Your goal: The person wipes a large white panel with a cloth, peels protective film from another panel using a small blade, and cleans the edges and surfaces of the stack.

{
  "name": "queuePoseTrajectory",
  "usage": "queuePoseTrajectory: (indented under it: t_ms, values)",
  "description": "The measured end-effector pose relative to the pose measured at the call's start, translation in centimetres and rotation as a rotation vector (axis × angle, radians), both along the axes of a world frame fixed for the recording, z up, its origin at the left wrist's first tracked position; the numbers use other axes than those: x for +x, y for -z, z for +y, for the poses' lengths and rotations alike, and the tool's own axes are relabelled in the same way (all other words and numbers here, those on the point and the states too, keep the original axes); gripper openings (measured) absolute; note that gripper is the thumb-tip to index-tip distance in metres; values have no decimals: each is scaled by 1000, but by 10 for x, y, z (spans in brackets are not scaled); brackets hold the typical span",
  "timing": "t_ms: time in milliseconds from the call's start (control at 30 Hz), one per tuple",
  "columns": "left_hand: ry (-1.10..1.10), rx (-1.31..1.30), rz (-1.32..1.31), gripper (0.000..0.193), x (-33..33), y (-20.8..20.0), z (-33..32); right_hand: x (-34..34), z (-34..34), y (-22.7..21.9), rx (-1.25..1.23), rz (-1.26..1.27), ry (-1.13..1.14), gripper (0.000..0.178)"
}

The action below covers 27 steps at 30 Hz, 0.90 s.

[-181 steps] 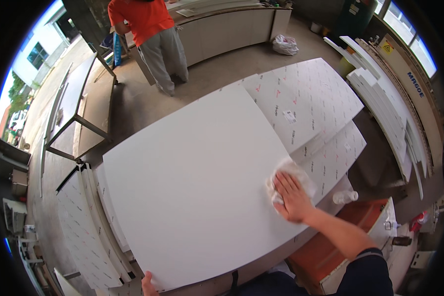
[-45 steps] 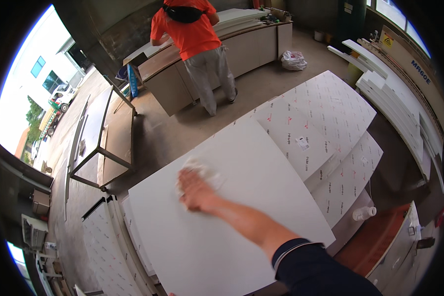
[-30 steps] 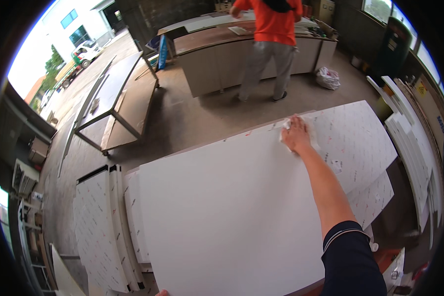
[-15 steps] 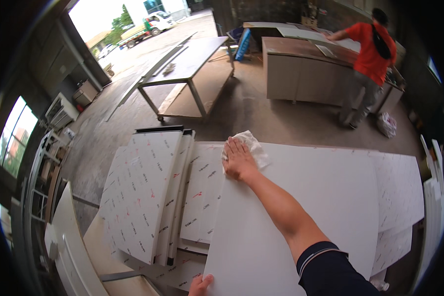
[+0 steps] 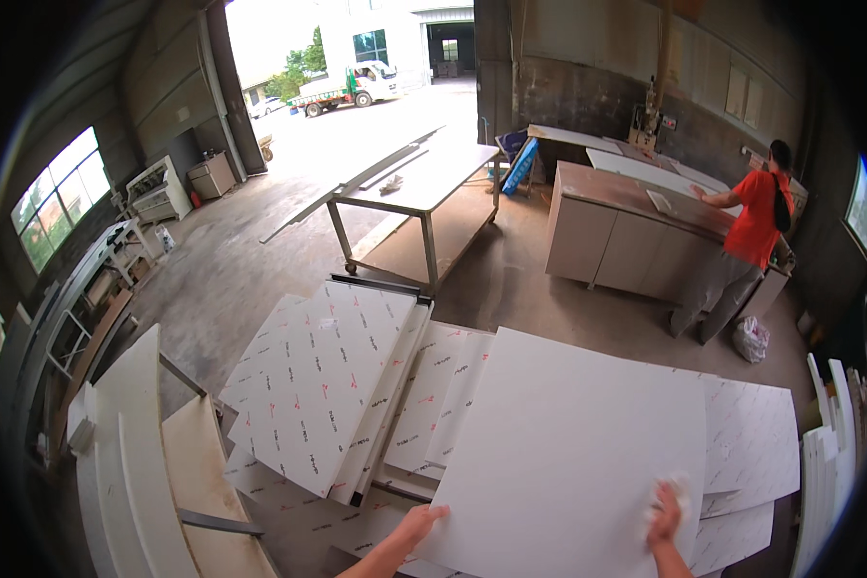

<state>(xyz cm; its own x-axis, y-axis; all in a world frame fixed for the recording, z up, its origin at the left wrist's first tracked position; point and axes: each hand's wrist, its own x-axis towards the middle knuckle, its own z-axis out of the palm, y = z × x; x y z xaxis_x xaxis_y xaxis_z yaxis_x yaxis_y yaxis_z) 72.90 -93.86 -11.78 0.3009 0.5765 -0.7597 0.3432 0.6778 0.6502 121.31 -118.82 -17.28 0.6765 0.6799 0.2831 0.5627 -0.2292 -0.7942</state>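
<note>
A large plain white panel (image 5: 559, 443) lies flat in front of me on a pile of other boards. At its near left edge my left hand (image 5: 422, 525) is closed, the thumb on top and the fingers mostly hidden. My right hand (image 5: 663, 517) is over the panel's right side, somewhat smeared by motion. Under and beside its fingers is a crumpled white cloth (image 5: 683, 493), pressed against the surface. Left of the panel, a stack of film-covered white panels (image 5: 318, 385) with printed marks lies at a slant.
More film-covered boards (image 5: 747, 433) stick out on the right. Curved pale boards (image 5: 130, 453) stand at the left. Beyond are a wheeled table (image 5: 424, 183) and a long brown-topped cabinet (image 5: 597, 231), where a co-worker in orange (image 5: 756, 226) leans. A plastic bag (image 5: 751, 339) lies on the floor.
My right hand has swept the cloth from the panel's far left corner to its near right side. The view has tilted up, and more of my left hand shows at the edge.
</note>
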Motion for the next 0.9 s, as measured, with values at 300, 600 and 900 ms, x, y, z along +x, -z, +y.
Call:
queuePoseTrajectory:
  t_ms: [300, 600, 900]
  values:
    - [39, 107, 160, 59, 15, -6, 7, 123, -227, 29, -457, 288, 337, 48]
    - [-119, 397, 282, 58, 19, -56, -72, 168, -170, 25, -79, 795, 174, 32]
    - [-195, 669, 458, 62, -131, -111, -187, 56, -63, -39, -180, 623, -108, 36]
